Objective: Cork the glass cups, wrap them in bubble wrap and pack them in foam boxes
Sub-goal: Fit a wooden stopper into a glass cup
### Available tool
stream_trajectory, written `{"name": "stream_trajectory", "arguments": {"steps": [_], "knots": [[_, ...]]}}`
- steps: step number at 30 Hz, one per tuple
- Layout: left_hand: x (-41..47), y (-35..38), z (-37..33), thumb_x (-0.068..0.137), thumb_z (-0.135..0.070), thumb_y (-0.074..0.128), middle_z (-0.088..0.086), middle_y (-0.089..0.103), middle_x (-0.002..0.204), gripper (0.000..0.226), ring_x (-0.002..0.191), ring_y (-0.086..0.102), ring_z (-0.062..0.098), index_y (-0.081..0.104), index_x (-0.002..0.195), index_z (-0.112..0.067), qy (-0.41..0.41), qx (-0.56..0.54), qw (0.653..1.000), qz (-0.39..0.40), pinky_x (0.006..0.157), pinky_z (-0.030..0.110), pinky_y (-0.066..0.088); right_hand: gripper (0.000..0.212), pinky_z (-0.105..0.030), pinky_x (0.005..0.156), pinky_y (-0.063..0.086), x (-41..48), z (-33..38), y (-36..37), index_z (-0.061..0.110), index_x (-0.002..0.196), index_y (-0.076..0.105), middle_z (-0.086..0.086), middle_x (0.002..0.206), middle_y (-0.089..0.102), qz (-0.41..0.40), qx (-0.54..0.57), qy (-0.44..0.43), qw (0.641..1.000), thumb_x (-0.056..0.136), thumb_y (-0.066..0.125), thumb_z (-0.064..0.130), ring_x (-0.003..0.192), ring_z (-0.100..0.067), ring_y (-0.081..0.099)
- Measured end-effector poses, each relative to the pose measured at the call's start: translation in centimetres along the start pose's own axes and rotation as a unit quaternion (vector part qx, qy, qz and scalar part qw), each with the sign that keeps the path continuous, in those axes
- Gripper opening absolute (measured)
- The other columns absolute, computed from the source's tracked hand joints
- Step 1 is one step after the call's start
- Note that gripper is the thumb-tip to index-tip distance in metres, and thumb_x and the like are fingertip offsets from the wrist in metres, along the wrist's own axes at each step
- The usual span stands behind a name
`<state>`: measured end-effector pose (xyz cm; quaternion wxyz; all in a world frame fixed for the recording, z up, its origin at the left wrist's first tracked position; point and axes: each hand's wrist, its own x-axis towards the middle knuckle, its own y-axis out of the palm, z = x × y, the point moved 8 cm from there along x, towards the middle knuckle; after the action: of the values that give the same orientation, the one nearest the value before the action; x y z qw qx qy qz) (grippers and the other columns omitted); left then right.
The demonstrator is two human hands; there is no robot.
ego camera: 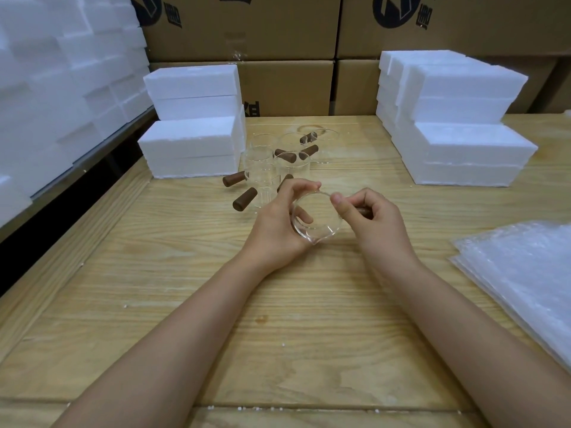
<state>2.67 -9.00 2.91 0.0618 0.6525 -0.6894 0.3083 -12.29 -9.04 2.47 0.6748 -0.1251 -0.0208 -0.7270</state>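
My left hand (279,223) grips a clear glass cup (321,222) from its left side, mouth tilted toward me, spout pointing down at the table. My right hand (367,216) sits at the cup's right side, fingers curled round a dark brown handle piece (364,211) that is mostly hidden. Behind the hands stand several more glass cups (265,177) with brown wooden handles (245,199) sticking out. White foam boxes are stacked at the left (191,146) and at the right (457,140). A pile of bubble wrap sheets (522,273) lies at the right edge.
The wooden table (216,304) stretches toward me between my forearms. Cardboard cartons (287,84) line the back. A wall of foam blocks (61,75) rises on the left beyond the table's edge.
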Motion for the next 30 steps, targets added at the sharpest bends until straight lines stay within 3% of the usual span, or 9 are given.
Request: {"name": "stream_trajectory", "arguments": {"steps": [3,7,10,15,17,21,24,27,30], "knots": [[-0.3,0.2,-0.9,0.066,-0.025,0.086,-0.021,0.058,0.121,0.063,0.070,0.062,0.011,0.043,0.107,-0.044,0.023,0.040,0.999,0.012,0.066,0.024,0.052,0.037,-0.018,0.066,0.036,-0.1,-0.4,-0.4,0.019,0.066,0.056,0.000,0.082,0.051,-0.036,-0.025,0.026,0.999,0.072,0.073,0.051,0.066,-0.003,0.047],[-0.4,0.5,-1.4,0.068,-0.020,0.085,-0.020,0.057,0.121,0.062,0.072,0.061,0.010,0.043,0.110,-0.039,0.038,0.084,0.995,0.024,0.068,0.024,0.052,0.055,-0.021,0.070,0.038,-0.3,-0.5,-0.3,0.018,0.074,0.060,-0.007,0.102,0.058,-0.042,-0.081,0.057,0.994,0.056,0.070,0.069,0.082,-0.009,0.057],[-0.5,0.7,-1.4,0.067,-0.013,0.085,-0.010,0.061,0.123,0.063,0.074,0.062,0.014,0.046,0.112,-0.032,0.044,0.105,0.993,0.020,0.070,0.027,0.051,0.059,-0.017,0.066,0.038,-0.5,-0.5,0.0,0.021,0.083,0.054,0.004,0.104,0.045,-0.047,-0.125,0.063,0.989,0.055,0.072,0.070,0.084,-0.002,0.053],[-0.4,0.6,-0.7,0.065,-0.005,0.081,-0.009,0.063,0.119,0.066,0.072,0.062,0.008,0.044,0.110,-0.036,0.035,0.109,0.993,0.029,0.069,0.016,0.046,0.080,-0.032,0.095,0.042,-0.9,-0.4,1.1,0.021,0.095,0.041,0.006,0.105,0.031,-0.024,-0.227,0.043,0.973,0.040,0.070,0.073,0.110,-0.019,0.043],[-0.3,0.5,-0.4,0.065,-0.004,0.080,-0.002,0.066,0.113,0.068,0.070,0.061,0.007,0.042,0.110,-0.039,0.018,0.098,0.995,0.029,0.067,0.019,0.049,0.085,-0.029,0.096,0.038,-1.1,-0.1,1.3,0.021,0.101,0.039,0.004,0.108,0.030,-0.012,-0.239,0.021,0.971,0.039,0.071,0.069,0.111,-0.019,0.038],[-0.2,0.1,-0.3,0.066,-0.003,0.081,-0.021,0.054,0.124,0.069,0.074,0.059,0.015,0.042,0.109,-0.040,0.021,0.048,0.998,0.022,0.069,0.031,0.053,0.077,-0.023,0.091,0.035,-1.0,0.1,1.6,0.021,0.102,0.039,0.003,0.109,0.031,0.028,-0.236,-0.017,0.971,0.047,0.085,0.051,0.111,-0.019,0.040],[0.0,-0.1,0.1,0.060,-0.010,0.082,-0.021,0.052,0.129,0.068,0.076,0.058,0.021,0.044,0.108,-0.039,0.005,0.010,1.000,0.011,0.070,0.032,0.051,0.066,-0.019,0.090,0.037,-0.8,0.2,1.5,0.024,0.100,0.041,0.004,0.108,0.035,0.057,-0.210,-0.030,0.976,0.055,0.089,0.034,0.110,-0.017,0.047],[0.1,-0.1,0.3,0.060,-0.019,0.081,-0.018,0.053,0.131,0.063,0.076,0.057,0.022,0.045,0.108,-0.039,0.007,-0.002,1.000,0.004,0.069,0.029,0.048,0.053,-0.004,0.077,0.038,-0.3,0.2,1.2,0.024,0.093,0.049,0.004,0.107,0.044,0.080,-0.142,-0.025,0.986,0.059,0.089,0.021,0.096,0.004,0.055],[0.2,-0.2,0.3,0.061,-0.026,0.082,-0.021,0.052,0.130,0.062,0.075,0.057,0.021,0.045,0.109,-0.039,0.008,-0.010,1.000,-0.004,0.068,0.025,0.047,0.040,-0.007,0.072,0.040,0.3,0.0,0.7,0.024,0.086,0.057,0.000,0.101,0.059,0.098,-0.078,-0.010,0.992,0.062,0.087,0.012,0.079,0.007,0.055]]}}
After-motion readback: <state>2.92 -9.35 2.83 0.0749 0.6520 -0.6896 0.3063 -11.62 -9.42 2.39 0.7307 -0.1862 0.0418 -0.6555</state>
